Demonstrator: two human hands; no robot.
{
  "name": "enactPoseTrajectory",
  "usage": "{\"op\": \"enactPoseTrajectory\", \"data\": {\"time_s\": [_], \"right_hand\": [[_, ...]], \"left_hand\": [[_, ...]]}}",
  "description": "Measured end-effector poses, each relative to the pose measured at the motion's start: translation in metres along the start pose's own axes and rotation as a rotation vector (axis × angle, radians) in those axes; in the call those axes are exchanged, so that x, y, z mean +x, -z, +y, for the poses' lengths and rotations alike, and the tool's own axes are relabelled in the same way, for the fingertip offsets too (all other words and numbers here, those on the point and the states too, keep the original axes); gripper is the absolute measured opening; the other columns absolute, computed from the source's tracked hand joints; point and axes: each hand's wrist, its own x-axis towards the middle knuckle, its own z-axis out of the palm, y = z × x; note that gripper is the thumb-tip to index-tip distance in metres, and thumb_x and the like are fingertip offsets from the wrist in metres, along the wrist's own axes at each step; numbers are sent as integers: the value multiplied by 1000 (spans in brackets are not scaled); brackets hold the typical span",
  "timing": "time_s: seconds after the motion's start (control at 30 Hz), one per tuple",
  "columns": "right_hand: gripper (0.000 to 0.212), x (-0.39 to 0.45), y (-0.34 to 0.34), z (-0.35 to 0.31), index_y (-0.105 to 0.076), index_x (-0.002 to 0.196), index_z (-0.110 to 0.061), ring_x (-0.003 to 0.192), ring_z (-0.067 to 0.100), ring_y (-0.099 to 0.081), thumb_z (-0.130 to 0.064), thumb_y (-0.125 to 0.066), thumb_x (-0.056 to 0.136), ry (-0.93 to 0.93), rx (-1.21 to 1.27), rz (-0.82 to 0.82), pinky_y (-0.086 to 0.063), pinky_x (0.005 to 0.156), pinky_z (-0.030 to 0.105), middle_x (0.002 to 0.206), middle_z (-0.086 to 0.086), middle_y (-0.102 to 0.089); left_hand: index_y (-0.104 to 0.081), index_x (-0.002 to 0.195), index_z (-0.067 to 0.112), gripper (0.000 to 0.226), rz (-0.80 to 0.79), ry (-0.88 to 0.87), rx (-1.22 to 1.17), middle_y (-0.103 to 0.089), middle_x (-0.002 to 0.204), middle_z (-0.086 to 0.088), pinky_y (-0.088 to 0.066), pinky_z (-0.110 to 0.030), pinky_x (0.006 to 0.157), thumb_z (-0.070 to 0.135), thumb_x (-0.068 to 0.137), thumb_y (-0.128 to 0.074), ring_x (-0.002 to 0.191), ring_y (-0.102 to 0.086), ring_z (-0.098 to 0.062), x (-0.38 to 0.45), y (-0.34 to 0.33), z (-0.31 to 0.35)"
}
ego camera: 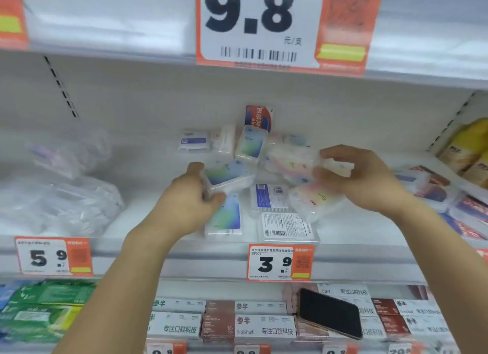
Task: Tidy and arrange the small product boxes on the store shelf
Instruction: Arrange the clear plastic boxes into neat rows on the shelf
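We had a messy pile of small clear floss-pick boxes (274,195) on the white shelf (158,237), some flat, some tipped. Our left hand (190,203) gripped a blue-green box (227,175); our right hand (367,179) pinched a pinkish one (293,160). Bagged stuff (60,195) on the left was too blurry to read, and a phone (330,312) lay on the cartons below.
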Motion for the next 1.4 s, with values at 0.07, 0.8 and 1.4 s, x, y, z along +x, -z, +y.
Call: {"op": "enactPoseTrajectory", "data": {"time_s": [0.07,0.8,1.4], "right_hand": [[31,-11,-2,8,-60,112,-41,116,10,-57,-30,-73,87,-29,32,-46,-39,84,13,112,-22,-63],[41,-14,-34,32,-56,111,-31,85,4,-67,-37,-80,79,-70,218,389,-52,68,16,103,-5,-67],[66,-25,16,42,-56,121,-36,80,5,-64,-44,-87,62,-167,110,246,-46,67,17,114,0,-57]], "left_hand": [[-35,133,13,61,24,18,6,-62,102,-3,-47,-29,71,39,86,-64,90,-61,-25,-2,-7,3],[-65,106,19,20,177,-419,74,-63,99,4,-46,-26,79,21,86,-65,90,-58,-14,2,-33,74],[-58,125,13,65,-342,-195,437,-58,120,-1,-43,-34,97,37,71,-84,116,-53,-26,53,-39,122]]}}
